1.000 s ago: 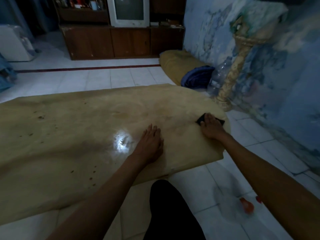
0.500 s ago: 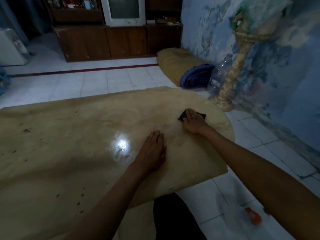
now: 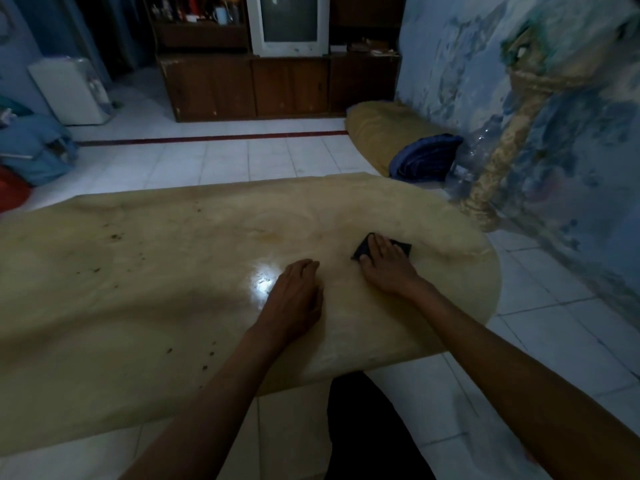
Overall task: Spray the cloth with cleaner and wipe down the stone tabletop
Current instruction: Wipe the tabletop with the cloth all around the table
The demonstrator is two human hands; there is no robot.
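Note:
A wide tan stone tabletop (image 3: 145, 306) fills the middle of the view, with dark specks on its left half and a bright light reflection near its centre. My right hand (image 3: 386, 266) presses flat on a small dark cloth (image 3: 363, 250) on the table's right part; only the cloth's corners show past the fingers. My left hand (image 3: 294, 299) rests palm-down on the stone just left of it, holding nothing. No spray bottle shows on the table.
A carved stone pedestal (image 3: 491, 188) and a clear plastic jug (image 3: 481, 157) stand by the blue wall at right. A tan cushion (image 3: 377, 136) with a blue bundle (image 3: 426, 157) lies beyond the table. A wooden cabinet (image 3: 277, 84) with a television stands at the back.
My right hand has slid the cloth leftward from the table's right edge toward the centre, closer to my left hand. The left hand has stayed planted in place.

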